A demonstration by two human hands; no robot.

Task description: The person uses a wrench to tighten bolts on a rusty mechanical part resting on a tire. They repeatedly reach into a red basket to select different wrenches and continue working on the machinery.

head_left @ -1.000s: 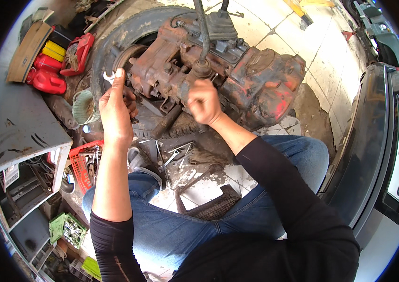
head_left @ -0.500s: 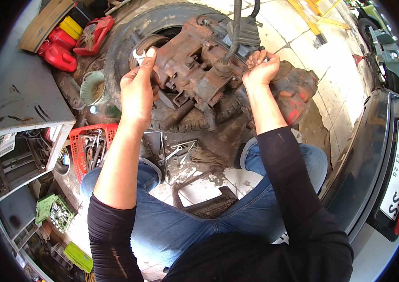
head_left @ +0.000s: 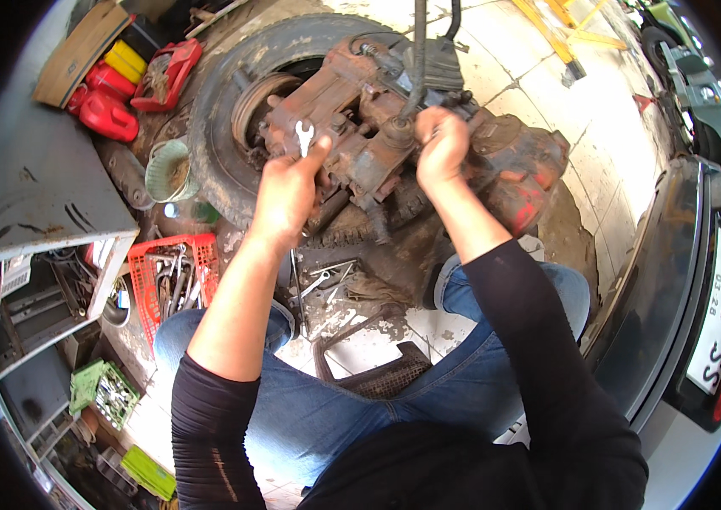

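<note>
A rusty gearbox (head_left: 309, 106) rests on a large tyre (head_left: 223, 93), with long shift levers (head_left: 421, 51) rising from its top. My left hand (head_left: 286, 194) is closed around an open-end wrench (head_left: 303, 136), whose bright jaw sticks up past the thumb in front of the housing. Just right of the lever's base, my right hand (head_left: 443, 151) forms a fist, slightly smeared by motion. Whatever its fingers may hold is hidden. Beyond that hand lies the bell-shaped end of the casing, marked with red patches.
Left of my knees stands a red basket (head_left: 149, 255) of tools. More wrenches (head_left: 316, 283) lie on the floor between my feet. A pale green bucket (head_left: 166, 174) and red jerrycans (head_left: 110, 115) are at the far left. A metal cabinet (head_left: 54, 195) borders the left, a car (head_left: 649, 306) the right.
My left hand has moved right and nearer with the wrench, which now points upward. My right hand has shifted left toward the lever's base, still closed.
</note>
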